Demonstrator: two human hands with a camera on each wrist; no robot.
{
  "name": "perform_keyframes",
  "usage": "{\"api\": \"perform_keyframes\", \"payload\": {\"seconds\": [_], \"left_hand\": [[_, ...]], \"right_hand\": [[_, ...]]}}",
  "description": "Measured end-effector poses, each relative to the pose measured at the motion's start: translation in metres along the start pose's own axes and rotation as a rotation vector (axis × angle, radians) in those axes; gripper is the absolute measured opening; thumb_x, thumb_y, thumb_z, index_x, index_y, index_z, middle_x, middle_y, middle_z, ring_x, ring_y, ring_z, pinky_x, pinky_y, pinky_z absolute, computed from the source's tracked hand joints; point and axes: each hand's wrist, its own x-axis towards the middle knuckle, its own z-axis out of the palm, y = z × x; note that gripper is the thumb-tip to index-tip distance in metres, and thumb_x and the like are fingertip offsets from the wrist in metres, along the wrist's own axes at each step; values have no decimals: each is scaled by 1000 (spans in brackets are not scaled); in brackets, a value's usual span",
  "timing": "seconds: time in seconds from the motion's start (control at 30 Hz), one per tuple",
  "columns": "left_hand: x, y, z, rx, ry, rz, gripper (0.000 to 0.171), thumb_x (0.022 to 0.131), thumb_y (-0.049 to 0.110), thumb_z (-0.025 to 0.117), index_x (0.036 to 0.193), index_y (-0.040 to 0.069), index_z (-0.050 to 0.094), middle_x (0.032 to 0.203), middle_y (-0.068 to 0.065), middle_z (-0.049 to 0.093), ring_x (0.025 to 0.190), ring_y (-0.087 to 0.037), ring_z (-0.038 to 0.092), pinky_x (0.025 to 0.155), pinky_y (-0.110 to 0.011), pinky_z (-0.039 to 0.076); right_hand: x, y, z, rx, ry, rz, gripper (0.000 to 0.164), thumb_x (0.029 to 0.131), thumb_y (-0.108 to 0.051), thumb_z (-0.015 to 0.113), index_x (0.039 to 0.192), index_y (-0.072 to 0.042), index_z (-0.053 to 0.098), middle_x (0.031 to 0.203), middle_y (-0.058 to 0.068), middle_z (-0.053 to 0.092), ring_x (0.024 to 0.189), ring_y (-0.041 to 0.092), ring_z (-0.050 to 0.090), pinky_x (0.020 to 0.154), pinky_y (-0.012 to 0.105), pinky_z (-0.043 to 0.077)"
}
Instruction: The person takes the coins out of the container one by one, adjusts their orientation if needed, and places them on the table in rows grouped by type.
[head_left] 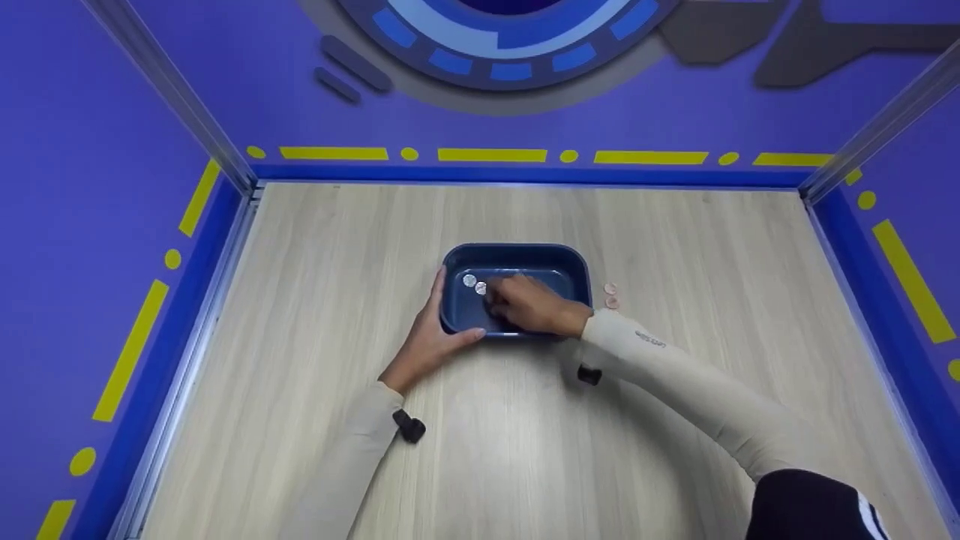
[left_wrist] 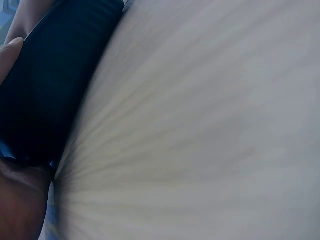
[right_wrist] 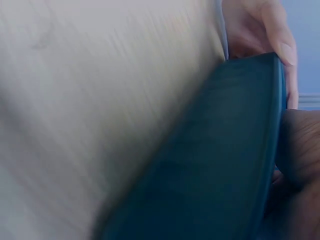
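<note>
A dark blue rectangular container (head_left: pixel 551 335) with rounded corners sits on the table. My left hand (head_left: pixel 431 336) grips its left end, thumb over the near rim and fingers along the outer left wall. Inside, two silvery coins (head_left: pixel 469 280) lie on the bottom toward the left. My right hand (head_left: pixel 529 302) reaches in over the right side, its fingers bent and its fingertips just right of the nearer coin. Whether those fingertips pinch anything, I cannot tell. In the right wrist view, the container's outer wall (right_wrist: pixel 210 150) covers much of the right hand's fingers.
Two copper-coloured coins (head_left: pixel 611 303) lie on the wooden table (head_left: pixel 495 450) just right of the container. Blue walls (head_left: pixel 495 127) with yellow marks enclose the table at the back and both sides. Both sleeved forearms come in from the near side.
</note>
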Motion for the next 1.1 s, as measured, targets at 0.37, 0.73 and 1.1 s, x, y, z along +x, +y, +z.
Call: {"api": "perform_keyframes", "payload": {"seconds": [0.37,0.73,1.1], "left_hand": [[0,-1,0,9,8,-23,134,83,46,97,179,33,5,181,-12,26,160,-28,36,131,-49,28],[-1,0,-1,19,1,2,133,85,47,95,179,30,3,184,-4,15,167,-29,22,133,-55,22],[-1,0,0,33,5,-15,132,85,38,96,179,33,4,184,-3,16,167,-27,22,133,-53,22]], "right_hand": [[-27,12,-16,40,66,5,5,99,-1,76,103,-1,73,93,8,76,86,23,72,78,47,61],[-44,17,-35,83,131,29,6,99,3,76,103,-1,76,95,8,80,88,22,76,80,46,64],[-62,28,-53,131,203,55,7,98,5,76,102,0,74,95,9,79,86,23,75,79,43,62]]}}
